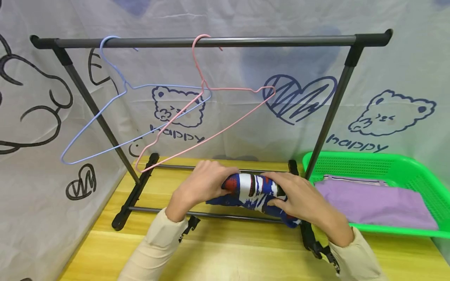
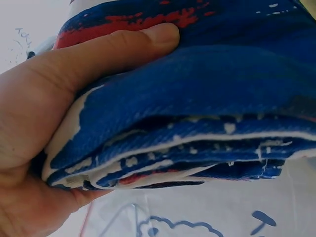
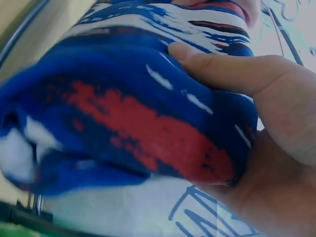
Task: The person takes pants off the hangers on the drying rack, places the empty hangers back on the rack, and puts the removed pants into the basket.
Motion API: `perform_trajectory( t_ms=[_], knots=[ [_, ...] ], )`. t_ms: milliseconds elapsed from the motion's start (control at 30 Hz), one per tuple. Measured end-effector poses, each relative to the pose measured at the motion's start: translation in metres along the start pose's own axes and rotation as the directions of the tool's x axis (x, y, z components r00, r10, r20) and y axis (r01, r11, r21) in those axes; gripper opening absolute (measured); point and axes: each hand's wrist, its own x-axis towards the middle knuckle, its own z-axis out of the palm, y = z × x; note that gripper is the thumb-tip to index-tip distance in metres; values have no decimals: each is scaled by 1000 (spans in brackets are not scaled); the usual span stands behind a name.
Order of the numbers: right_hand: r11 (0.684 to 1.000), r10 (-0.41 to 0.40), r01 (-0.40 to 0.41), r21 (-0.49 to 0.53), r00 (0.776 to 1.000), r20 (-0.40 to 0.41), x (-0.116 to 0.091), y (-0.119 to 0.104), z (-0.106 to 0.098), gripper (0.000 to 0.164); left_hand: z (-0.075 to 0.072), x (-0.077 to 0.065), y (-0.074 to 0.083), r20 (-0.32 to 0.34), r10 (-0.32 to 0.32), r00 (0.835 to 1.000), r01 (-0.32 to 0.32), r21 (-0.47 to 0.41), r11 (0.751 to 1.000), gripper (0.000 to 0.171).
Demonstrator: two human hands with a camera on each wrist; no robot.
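Observation:
Both hands hold a folded garment point(image 1: 250, 191) with a blue, white and red brushed pattern, above the lower bars of a clothes rack. My left hand point(image 1: 202, 182) grips its left end, and my right hand point(image 1: 303, 195) grips the right end. In the left wrist view the thumb point(image 2: 133, 44) lies over the top of the garment, and several stacked fabric layers show along the edge. The right wrist view has the right thumb point(image 3: 217, 69) pressed on the cloth, with a loose blue fold sagging at the near end. Most of the other fingers are hidden behind the fabric.
A blue hanger point(image 1: 105, 107) and a pink hanger point(image 1: 214, 138) hang from the rack's top bar point(image 1: 274, 41). To the right, a green basket point(image 1: 397, 160) holds folded purple clothing point(image 1: 376, 203). The rack stands on a yellow wood-grain table point(image 1: 228, 249), before a printed cloth backdrop.

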Motion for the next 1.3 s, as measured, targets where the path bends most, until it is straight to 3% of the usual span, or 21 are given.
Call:
perform_trajectory(
  t_ms=[100, 400, 700, 933, 1100, 1300],
  knots=[
    [999, -7, 9, -40, 999, 54, -6, 0, -10, 68, -5, 6, 8, -1, 27, 1000, -27, 12, 1000, 36],
    [997, 5, 3, -73, 993, 115, -25, 7, -42, 69, -16, 25, 34, 0, 49, 999, -49, 59, 997, 33],
    [985, -30, 42, -169, 997, 72, -42, 20, -89, 70, -20, 49, 61, -18, 74, 997, -71, 111, 991, 42],
    [954, -73, 74, -290, 997, 12, -59, 36, -119, 74, -20, 74, 88, -13, 115, 993, -113, 123, 986, 51],
    [926, -39, 33, -376, 999, -8, -77, 47, -136, 80, -17, 93, 106, 3, 166, 986, -165, 125, 978, 51],
    [893, 29, -39, -448, 999, -28, -102, 60, -150, 83, -11, 114, 132, 81, 199, 977, -205, 86, 975, 62]
  ],
)
